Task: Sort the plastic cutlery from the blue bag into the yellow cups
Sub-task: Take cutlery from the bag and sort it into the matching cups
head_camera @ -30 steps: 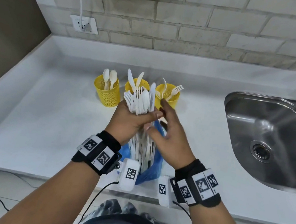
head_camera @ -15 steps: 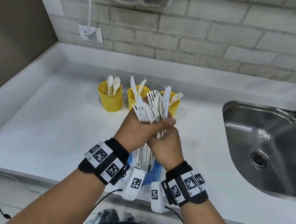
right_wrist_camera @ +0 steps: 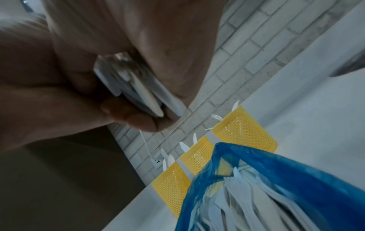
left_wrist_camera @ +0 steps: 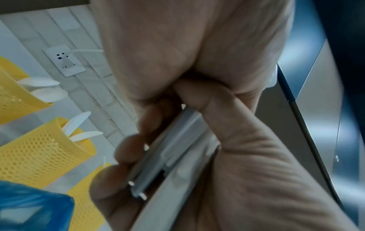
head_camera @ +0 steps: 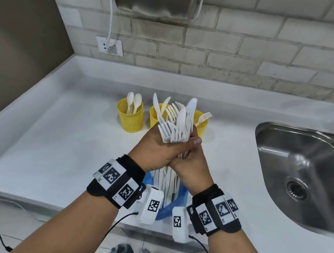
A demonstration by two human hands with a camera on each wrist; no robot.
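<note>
**Sorting barely started, big handful up in both hands**

Judging by what's in the cups, this job is only just underway. Three yellow mesh cups stand in a row toward the back edge of the worktop (head_camera: 34, 130): the left cup (head_camera: 130, 119) has two spoons, the middle cup (head_camera: 155, 115) a couple of knives, and the right cup (head_camera: 201, 125) shows a fork or two. So the sorting scheme looks set up, but that's about it.

What's left is a lot. The blue bag (right_wrist_camera: 296, 179) sits at the front edge of the worktop, right under the wrists, and it's packed with white cutlery.

Now the hands. Both are raised over the bag, in front of the cups, wrapped together around one mixed bundle of cutlery (head_camera: 178, 125). The left hand (head_camera: 154, 152) has its fingers curled tight round the handles, the heads fanning out above it: forks mostly, plus a knife and a spoon. The right hand (head_camera: 191, 163) is clasped round the same handles from the other side, pressed against the left. Wrist views are blurry but show curled fingers on the handles.

Sink (head_camera: 304, 176) sits off toward the right edge.
</note>
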